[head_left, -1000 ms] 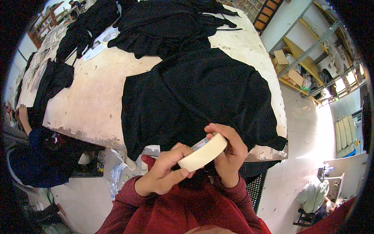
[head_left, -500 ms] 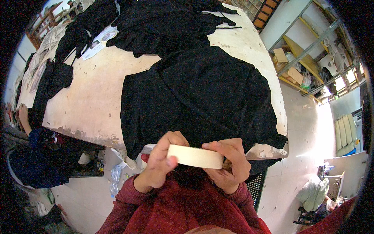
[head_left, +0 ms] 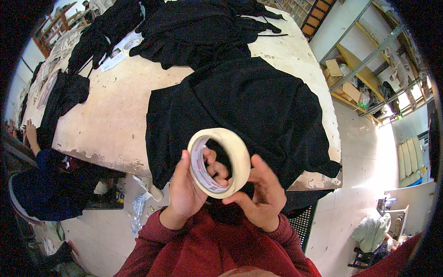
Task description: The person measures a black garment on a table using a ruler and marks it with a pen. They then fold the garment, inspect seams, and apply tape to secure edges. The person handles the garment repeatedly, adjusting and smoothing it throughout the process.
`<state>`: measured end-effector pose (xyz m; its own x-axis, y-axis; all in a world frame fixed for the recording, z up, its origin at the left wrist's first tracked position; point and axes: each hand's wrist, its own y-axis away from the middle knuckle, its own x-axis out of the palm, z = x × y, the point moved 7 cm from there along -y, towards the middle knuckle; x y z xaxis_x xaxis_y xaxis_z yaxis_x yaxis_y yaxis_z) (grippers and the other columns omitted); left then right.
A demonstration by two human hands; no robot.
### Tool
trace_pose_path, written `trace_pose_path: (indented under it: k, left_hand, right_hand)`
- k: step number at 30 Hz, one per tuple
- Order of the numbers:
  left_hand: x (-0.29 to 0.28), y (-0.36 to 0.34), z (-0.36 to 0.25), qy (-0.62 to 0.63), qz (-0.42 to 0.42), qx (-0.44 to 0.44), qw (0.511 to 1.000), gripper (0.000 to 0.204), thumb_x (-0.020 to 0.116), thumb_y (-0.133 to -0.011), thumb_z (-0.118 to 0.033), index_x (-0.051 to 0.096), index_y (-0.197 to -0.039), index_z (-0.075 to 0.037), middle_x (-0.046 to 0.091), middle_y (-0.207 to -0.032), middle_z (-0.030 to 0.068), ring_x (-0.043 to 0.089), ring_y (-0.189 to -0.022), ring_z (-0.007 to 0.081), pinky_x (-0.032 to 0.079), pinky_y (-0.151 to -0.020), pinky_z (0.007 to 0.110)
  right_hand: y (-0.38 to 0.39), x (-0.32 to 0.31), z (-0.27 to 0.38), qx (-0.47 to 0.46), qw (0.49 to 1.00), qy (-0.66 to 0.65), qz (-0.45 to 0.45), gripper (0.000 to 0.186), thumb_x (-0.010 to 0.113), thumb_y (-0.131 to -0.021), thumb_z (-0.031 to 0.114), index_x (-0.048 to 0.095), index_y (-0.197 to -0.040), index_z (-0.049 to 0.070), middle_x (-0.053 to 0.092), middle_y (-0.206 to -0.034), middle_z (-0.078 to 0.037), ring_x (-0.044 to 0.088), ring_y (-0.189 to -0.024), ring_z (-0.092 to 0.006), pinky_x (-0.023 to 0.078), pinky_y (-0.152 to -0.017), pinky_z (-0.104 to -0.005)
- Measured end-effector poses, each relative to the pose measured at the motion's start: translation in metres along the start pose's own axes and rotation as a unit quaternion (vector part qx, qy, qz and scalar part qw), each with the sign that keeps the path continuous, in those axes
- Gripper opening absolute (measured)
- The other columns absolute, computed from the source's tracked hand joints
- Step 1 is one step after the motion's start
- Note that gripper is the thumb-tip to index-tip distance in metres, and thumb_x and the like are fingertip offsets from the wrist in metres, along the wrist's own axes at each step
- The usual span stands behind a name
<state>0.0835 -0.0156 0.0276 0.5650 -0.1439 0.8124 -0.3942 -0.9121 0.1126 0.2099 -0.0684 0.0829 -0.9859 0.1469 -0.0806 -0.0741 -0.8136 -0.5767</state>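
1. Cream-coloured masking tape, a full roll (head_left: pixel 219 162), is being held up between both hands, just off the near edge of the work table (head_left: pixel 110 124) and above the person's red sleeves (head_left: pixel 194 244). The roll is standing on edge, its open core facing the camera.

2. Left hand (head_left: pixel 187 191) is grasping the roll at its left rim, palm against the outer face, with fingertips (head_left: pixel 217 171) showing through the core.

3. Right hand (head_left: pixel 260 196) is gripping the lower right rim, thumb lying along the outer winding. Neither hand is free or clenched empty.

4. Black garment (head_left: pixel 235 106) is lying spread flat on the table, reaching to the near edge and hanging over the near right corner. More black cloth (head_left: pixel 198 27) is piled toward the far edge.

5. A second tape roll (head_left: pixel 132 43) is lying on paper near the far left edge, well apart from the hands.

6. Another person in dark blue (head_left: pixel 41 184) is sitting at the left edge, one hand resting on the table there.

7. Judgement: the step in hand appears to be locating the loose end of the tape; no free end is discernible.

8. Judgement: the next move is likely calling for a fingernail to lift the end while the other hand is steadying the roll.
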Motion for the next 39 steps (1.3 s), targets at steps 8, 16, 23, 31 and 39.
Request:
trace_pose_path:
  k: [8, 16, 23, 31, 39]
  left_hand:
    - [0.051, 0.026, -0.026, -0.628, 0.202, 0.321, 0.68, 0.043, 0.054, -0.094, -0.04, 0.054, -0.117, -0.004, 0.055, -0.113, 0.0133, 0.051, -0.109, 0.0286, 0.027, -0.101, 0.043]
    - [0.022, 0.024, -0.007, -0.509, 0.158, 0.17, 0.829, 0.025, 0.051, -0.097, -0.026, 0.052, -0.105, -0.002, 0.058, -0.079, 0.0061, 0.053, -0.072, 0.0185, 0.041, -0.079, 0.035]
    - [0.015, 0.011, -0.03, -0.332, 0.159, 0.055, 0.928, 0.044, 0.046, -0.093, -0.042, 0.053, -0.077, -0.002, 0.042, -0.056, -0.003, 0.035, -0.048, 0.004, 0.022, -0.044, 0.023]
    - [0.031, 0.023, -0.053, -0.493, -0.007, 0.38, 0.783, 0.057, 0.051, -0.093, -0.052, 0.049, -0.114, 0.001, 0.05, -0.104, 0.0101, 0.049, -0.097, 0.0198, 0.038, -0.087, 0.032]
    - [0.044, 0.027, -0.017, -0.441, 0.099, 0.219, 0.865, 0.029, 0.045, -0.1, -0.021, 0.05, -0.116, 0.002, 0.06, -0.107, 0.018, 0.059, -0.095, 0.0301, 0.044, -0.087, 0.039]
  right_hand:
    - [-0.003, -0.015, -0.008, 0.183, 0.968, -0.152, -0.084, 0.069, 0.074, -0.079, -0.005, 0.039, -0.138, -0.003, 0.067, -0.097, -0.014, 0.066, -0.085, -0.0183, 0.054, -0.077, -0.029]
    - [-0.015, -0.026, 0.006, 0.064, 0.993, 0.083, -0.056, 0.034, 0.069, -0.086, 0.01, 0.062, -0.119, 0.002, 0.065, -0.097, -0.01, 0.061, -0.082, -0.0175, 0.05, -0.071, -0.0279]
    - [-0.024, -0.023, 0.009, 0.071, 0.983, 0.073, 0.153, 0.044, 0.068, -0.087, 0.031, 0.064, -0.121, 0.003, 0.061, -0.108, -0.01, 0.057, -0.08, -0.0152, 0.046, -0.068, -0.0271]
    - [0.0, -0.006, -0.003, 0.203, 0.968, 0.032, 0.143, 0.02, 0.066, -0.09, 0.012, 0.063, -0.108, 0.004, 0.068, -0.093, -0.012, 0.068, -0.08, -0.0223, 0.052, -0.07, -0.0286]
    - [0.0, -0.019, 0.001, 0.119, 0.99, 0.061, -0.051, 0.018, 0.058, -0.095, 0.012, 0.061, -0.106, -0.002, 0.065, -0.096, -0.015, 0.06, -0.072, -0.0165, 0.049, -0.065, -0.0264]
